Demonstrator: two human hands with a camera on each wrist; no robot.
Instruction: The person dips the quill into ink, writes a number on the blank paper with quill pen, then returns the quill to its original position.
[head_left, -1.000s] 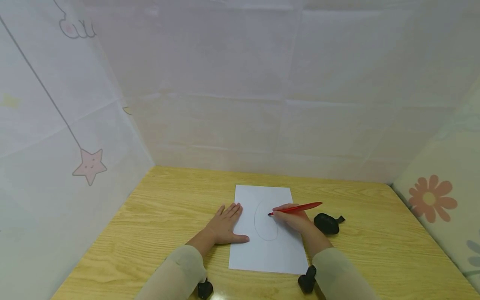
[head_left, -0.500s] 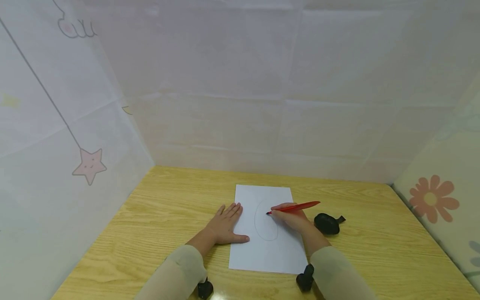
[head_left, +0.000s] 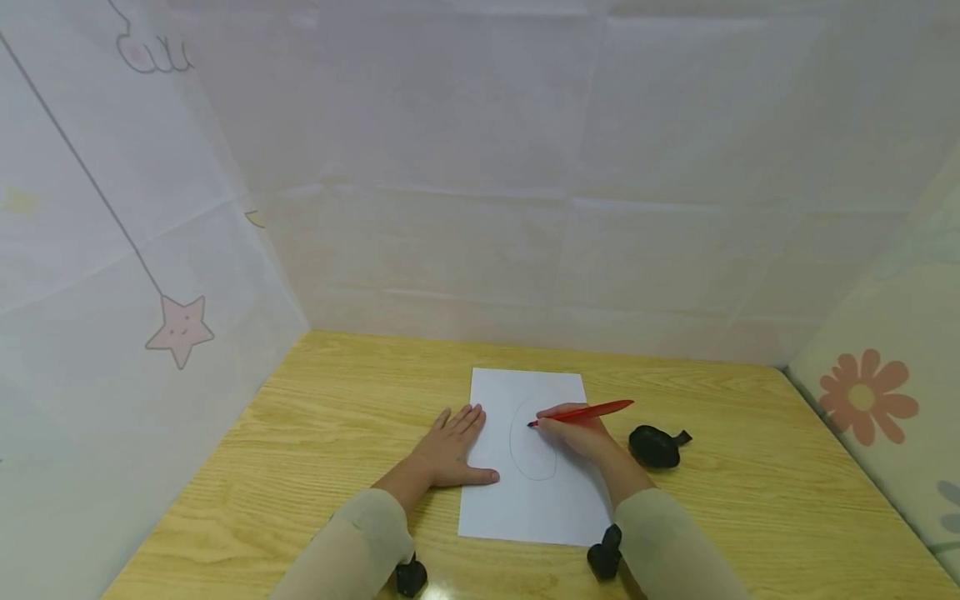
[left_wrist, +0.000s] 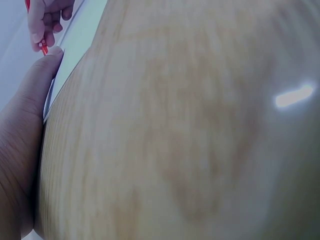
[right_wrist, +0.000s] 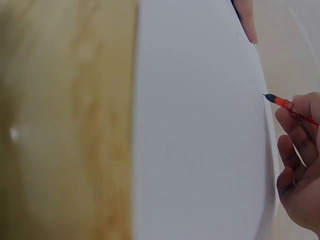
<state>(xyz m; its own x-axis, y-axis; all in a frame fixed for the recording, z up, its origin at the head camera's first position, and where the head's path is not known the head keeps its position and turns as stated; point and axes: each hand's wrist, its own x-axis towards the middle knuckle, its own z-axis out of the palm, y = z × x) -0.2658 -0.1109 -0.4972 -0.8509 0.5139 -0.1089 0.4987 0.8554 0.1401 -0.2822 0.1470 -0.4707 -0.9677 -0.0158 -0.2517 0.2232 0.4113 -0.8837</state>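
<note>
A white sheet of paper point(head_left: 525, 512) lies on the wooden table, with a thin oval line drawn on its middle. My left hand point(head_left: 448, 454) rests flat on the sheet's left edge, fingers straight and spread, thumb pointing across the paper. In my right hand point(head_left: 581, 432) a red pen point(head_left: 600, 410) is pinched between thumb and fingers, its dark tip pointing left inside the oval. The right wrist view shows the pen's dark tip point(right_wrist: 270, 97) close over the paper, the other fingers point(right_wrist: 290, 150) curled below. The left wrist view catches the left thumb point(left_wrist: 37, 80) along the paper's edge.
A black rounded object point(head_left: 654, 447) with a short stem sits right of the paper, beside the right forearm. Black wrist devices point(head_left: 604, 554) hang by both sleeves. The wooden table point(head_left: 300, 433) ends at pale cloth walls point(head_left: 450, 250) at the back and sides.
My right hand has shifted slightly left and up across the paper, with the pen tip moving further inside the oval. My left hand has stayed in place.
</note>
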